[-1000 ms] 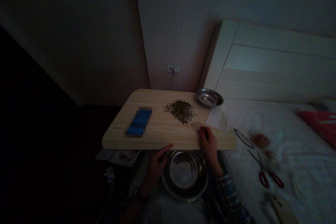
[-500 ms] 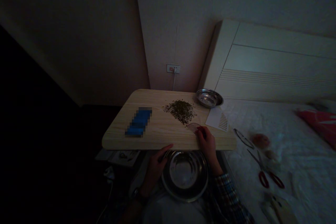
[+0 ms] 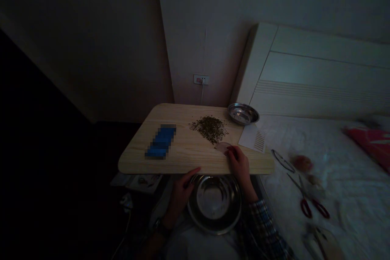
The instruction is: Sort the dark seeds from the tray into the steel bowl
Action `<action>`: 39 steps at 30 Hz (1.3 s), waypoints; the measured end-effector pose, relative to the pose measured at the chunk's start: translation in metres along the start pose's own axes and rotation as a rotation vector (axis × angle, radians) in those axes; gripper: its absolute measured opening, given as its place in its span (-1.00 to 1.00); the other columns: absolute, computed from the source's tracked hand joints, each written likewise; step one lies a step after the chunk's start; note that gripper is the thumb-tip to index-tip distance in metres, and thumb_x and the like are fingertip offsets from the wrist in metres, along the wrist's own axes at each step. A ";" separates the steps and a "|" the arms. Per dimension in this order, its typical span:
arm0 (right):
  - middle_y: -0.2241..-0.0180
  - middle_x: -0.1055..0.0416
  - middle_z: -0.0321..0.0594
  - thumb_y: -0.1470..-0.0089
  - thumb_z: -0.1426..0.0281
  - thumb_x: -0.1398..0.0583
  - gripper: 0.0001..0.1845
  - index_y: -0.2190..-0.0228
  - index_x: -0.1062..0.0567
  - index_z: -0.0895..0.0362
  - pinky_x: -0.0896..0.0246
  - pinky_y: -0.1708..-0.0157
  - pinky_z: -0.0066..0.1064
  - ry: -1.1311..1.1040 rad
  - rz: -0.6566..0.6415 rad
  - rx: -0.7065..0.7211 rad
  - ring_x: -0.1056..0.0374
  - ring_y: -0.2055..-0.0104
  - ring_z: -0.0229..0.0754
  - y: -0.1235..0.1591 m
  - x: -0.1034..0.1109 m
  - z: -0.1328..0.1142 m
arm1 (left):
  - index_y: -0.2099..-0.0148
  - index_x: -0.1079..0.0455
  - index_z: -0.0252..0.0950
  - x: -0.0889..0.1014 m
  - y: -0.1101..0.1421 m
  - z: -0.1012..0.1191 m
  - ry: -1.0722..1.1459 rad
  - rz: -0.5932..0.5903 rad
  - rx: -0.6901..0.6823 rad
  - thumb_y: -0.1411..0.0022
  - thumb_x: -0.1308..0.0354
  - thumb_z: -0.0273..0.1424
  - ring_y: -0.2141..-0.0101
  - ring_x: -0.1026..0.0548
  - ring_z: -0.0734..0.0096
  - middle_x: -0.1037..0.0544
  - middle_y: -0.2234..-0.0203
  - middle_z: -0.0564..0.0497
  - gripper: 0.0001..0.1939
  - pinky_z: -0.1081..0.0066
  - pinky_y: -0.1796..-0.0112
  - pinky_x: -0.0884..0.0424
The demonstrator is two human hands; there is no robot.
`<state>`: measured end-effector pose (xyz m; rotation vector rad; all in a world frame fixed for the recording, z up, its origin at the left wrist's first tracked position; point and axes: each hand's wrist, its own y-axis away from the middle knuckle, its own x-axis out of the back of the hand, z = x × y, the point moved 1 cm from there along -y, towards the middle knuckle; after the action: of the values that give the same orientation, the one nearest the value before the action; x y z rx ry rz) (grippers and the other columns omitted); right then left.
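Observation:
A loose pile of small dark greenish grains (image 3: pixel 211 128) lies on the light wooden table (image 3: pixel 138 163). At its near edge, my right hand (image 3: pixel 239 164) pinches a thin, clear, rounded piece (image 3: pixel 222 148), perhaps plastic, resting on the tabletop. My left hand (image 3: pixel 182 191) grips the left rim of a shiny metal bowl (image 3: pixel 215 201), with one finger reaching up to the table's front edge. This bowl sits below that edge, between my forearms. Dim light hides the fingers under its rim.
A second metal bowl (image 3: pixel 243 114) stands at the table's back right corner, by a white card (image 3: pixel 252 138) with a row of slim strips. A blurred blue object (image 3: pixel 161 141) lies on the left. Scissors (image 3: pixel 306 201) and glasses (image 3: pixel 282 161) rest on the bed to the right.
My right hand and the clear piece have shifted slightly left, toward the near edge of the grains. My left hand and the bowl look unmoved.

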<state>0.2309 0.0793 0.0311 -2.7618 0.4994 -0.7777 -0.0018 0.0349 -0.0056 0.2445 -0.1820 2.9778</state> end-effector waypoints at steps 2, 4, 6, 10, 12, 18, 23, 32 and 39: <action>0.31 -0.49 -0.20 -0.07 0.29 -0.03 -0.74 0.25 -0.42 0.10 -0.22 0.28 -0.36 -0.011 -0.009 -0.001 -0.39 0.29 -0.15 0.000 0.001 0.000 | 0.01 -0.38 -0.19 0.000 0.000 0.001 -0.012 0.007 -0.001 -0.02 0.01 -0.58 0.00 -0.38 0.36 -0.48 0.04 0.05 -0.54 0.29 -0.08 -0.22; 0.30 -0.49 -0.20 -0.07 0.29 -0.04 -0.75 0.25 -0.42 0.11 -0.22 0.28 -0.36 -0.013 -0.004 -0.010 -0.39 0.29 -0.15 0.000 0.001 0.000 | 0.02 -0.39 -0.20 0.000 -0.001 0.003 -0.016 0.010 0.000 -0.01 0.01 -0.57 0.00 -0.38 0.35 -0.48 0.04 0.05 -0.54 0.29 -0.08 -0.22; 0.29 -0.48 -0.20 -0.07 0.30 -0.04 -0.75 0.25 -0.42 0.10 -0.22 0.29 -0.37 -0.012 0.001 -0.014 -0.39 0.29 -0.15 0.000 0.001 0.000 | 0.02 -0.39 -0.21 0.000 0.000 0.004 -0.010 0.011 0.006 -0.02 0.01 -0.56 0.01 -0.39 0.35 -0.48 0.05 0.04 -0.55 0.29 -0.07 -0.24; 0.31 -0.49 -0.20 -0.06 0.29 -0.04 -0.75 0.25 -0.42 0.10 -0.23 0.29 -0.35 -0.021 0.005 -0.018 -0.39 0.30 -0.14 -0.001 -0.001 0.001 | 0.01 -0.38 -0.23 0.000 0.001 0.003 0.000 0.012 0.008 -0.02 0.01 -0.56 0.00 -0.38 0.34 -0.48 0.05 0.02 -0.55 0.28 -0.08 -0.22; 0.32 -0.49 -0.19 -0.06 0.29 -0.04 -0.75 0.25 -0.42 0.10 -0.24 0.29 -0.34 -0.037 -0.003 -0.019 -0.40 0.30 -0.14 -0.001 -0.001 0.001 | 0.01 -0.38 -0.23 0.000 0.001 0.001 0.004 0.014 0.004 -0.03 0.00 -0.55 0.00 -0.38 0.34 -0.47 0.04 0.02 -0.55 0.27 -0.09 -0.21; 0.31 -0.49 -0.19 -0.07 0.28 -0.04 -0.74 0.24 -0.42 0.11 -0.23 0.27 -0.34 -0.058 -0.031 0.001 -0.39 0.29 -0.14 0.001 0.002 -0.002 | 0.01 -0.38 -0.24 -0.001 0.001 -0.001 0.023 0.013 0.010 -0.03 0.01 -0.56 0.00 -0.38 0.33 -0.47 0.04 0.01 -0.55 0.27 -0.07 -0.24; 0.32 -0.49 -0.20 -0.06 0.28 -0.05 -0.75 0.27 -0.43 0.11 -0.23 0.28 -0.35 -0.029 -0.048 0.021 -0.39 0.30 -0.14 0.002 0.004 -0.003 | 0.02 -0.38 -0.23 0.000 0.001 -0.001 0.014 0.015 0.002 -0.02 0.01 -0.56 0.00 -0.39 0.33 -0.48 0.05 0.02 -0.55 0.26 -0.08 -0.22; 0.30 -0.49 -0.18 -0.05 0.28 -0.05 -0.74 0.26 -0.43 0.11 -0.24 0.28 -0.33 -0.046 -0.034 -0.011 -0.40 0.29 -0.13 0.000 0.001 -0.002 | 0.00 -0.37 -0.21 0.000 0.001 -0.002 -0.008 0.008 -0.008 -0.04 0.01 -0.57 0.01 -0.38 0.36 -0.47 0.04 0.03 -0.55 0.29 -0.07 -0.23; 0.35 -0.50 -0.21 -0.05 0.29 -0.05 -0.76 0.29 -0.44 0.09 -0.25 0.28 -0.33 -0.061 -0.077 0.009 -0.40 0.31 -0.14 0.000 0.001 -0.003 | 0.03 -0.39 -0.23 -0.001 0.000 0.000 0.004 0.024 0.009 -0.04 0.00 -0.54 0.03 -0.41 0.35 -0.49 0.06 0.02 -0.58 0.28 -0.06 -0.26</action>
<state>0.2297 0.0783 0.0341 -2.8014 0.3794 -0.7087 -0.0005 0.0348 -0.0057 0.2390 -0.1718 3.0029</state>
